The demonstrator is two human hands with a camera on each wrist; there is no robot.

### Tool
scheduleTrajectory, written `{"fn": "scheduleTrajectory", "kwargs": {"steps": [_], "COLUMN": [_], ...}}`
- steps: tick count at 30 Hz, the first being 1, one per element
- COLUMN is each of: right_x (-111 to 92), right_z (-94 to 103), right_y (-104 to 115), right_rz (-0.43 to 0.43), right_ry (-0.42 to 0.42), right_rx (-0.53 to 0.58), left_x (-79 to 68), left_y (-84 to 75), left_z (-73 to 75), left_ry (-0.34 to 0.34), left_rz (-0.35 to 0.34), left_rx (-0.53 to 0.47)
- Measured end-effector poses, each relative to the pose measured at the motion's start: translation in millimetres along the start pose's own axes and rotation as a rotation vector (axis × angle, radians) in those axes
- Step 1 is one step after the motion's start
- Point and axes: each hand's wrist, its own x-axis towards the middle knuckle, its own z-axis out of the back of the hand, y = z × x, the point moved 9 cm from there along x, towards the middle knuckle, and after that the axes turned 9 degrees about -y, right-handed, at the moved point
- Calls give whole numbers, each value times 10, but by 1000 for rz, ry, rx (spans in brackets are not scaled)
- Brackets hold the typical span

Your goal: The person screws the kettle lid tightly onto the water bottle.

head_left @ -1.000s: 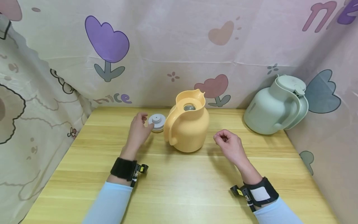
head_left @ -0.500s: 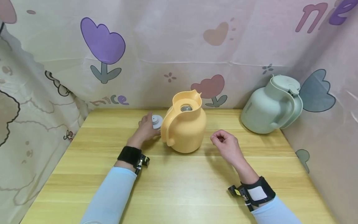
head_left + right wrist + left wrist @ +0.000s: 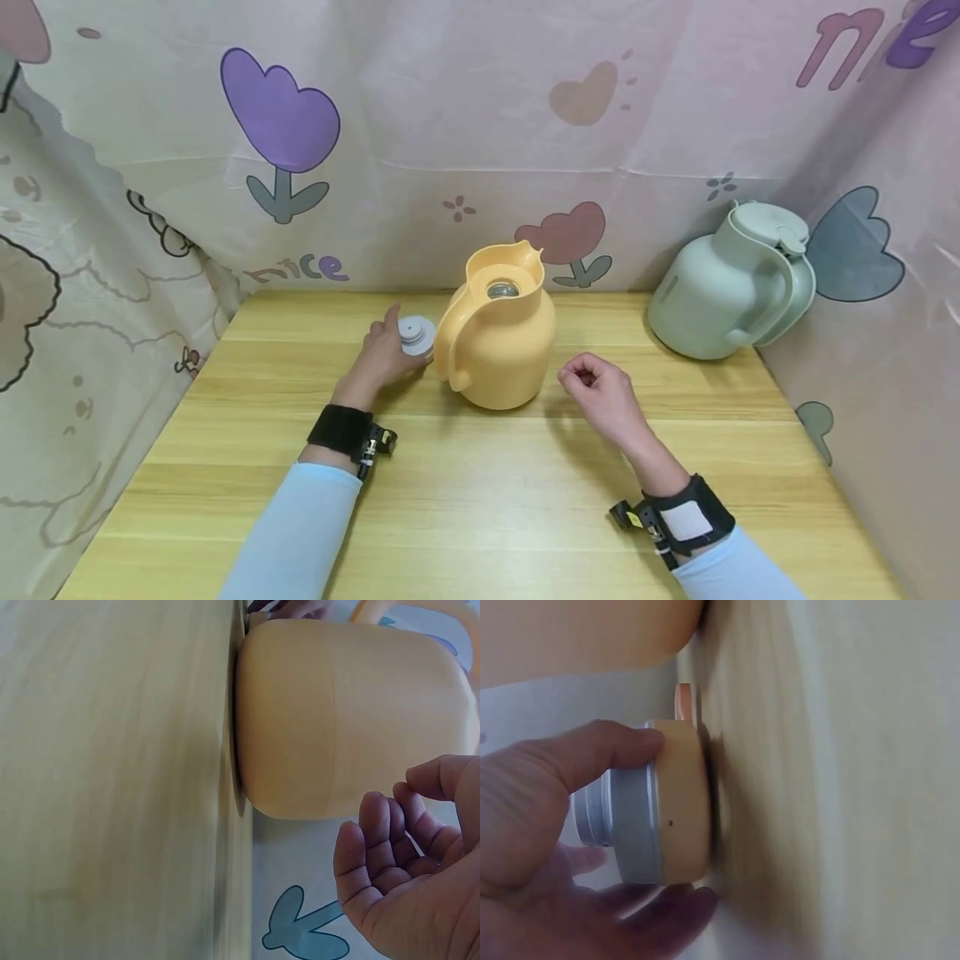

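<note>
My left hand grips a round lid left of the yellow thermos jug. In the left wrist view, the lid shows a grey stepped top and a yellow base turned to the table; the thumb lies on one side, fingers round the other. Whether it touches the table I cannot tell. Upright and lidless, the jug has its round mouth exposed and its handle toward the left hand. My right hand hovers to the jug's right, fingers loosely curled and holding nothing, also seen near the jug's body in the right wrist view.
A pale green thermos jug, lid on, stands at the back right of the wooden table. Printed cloth hangs behind the table and along both sides.
My left hand has moved right and taken hold of the lid, which has shifted slightly toward me. The right hand stays nearly where it was. Both jugs remain in place.
</note>
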Motion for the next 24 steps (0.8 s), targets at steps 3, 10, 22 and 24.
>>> {"fn": "scheduleTrajectory", "kwargs": {"steps": [3, 10, 22, 24], "right_x": [-13, -38, -37, -42], "right_z": [-19, -67, -91, -88], "right_y": [3, 22, 28, 30], "right_rz": [-5, -11, 8, 8], "right_ry": [10, 34, 45, 47], "right_rx": [4, 19, 2, 3], "left_x": [-118, -441, -934, -1010], "left_y": [19, -5, -257, -323], "left_z": [41, 88, 47, 33], "left_ry": [9, 99, 358, 403], "left_rz": [1, 24, 13, -2], "left_rx": [23, 64, 207, 223]}}
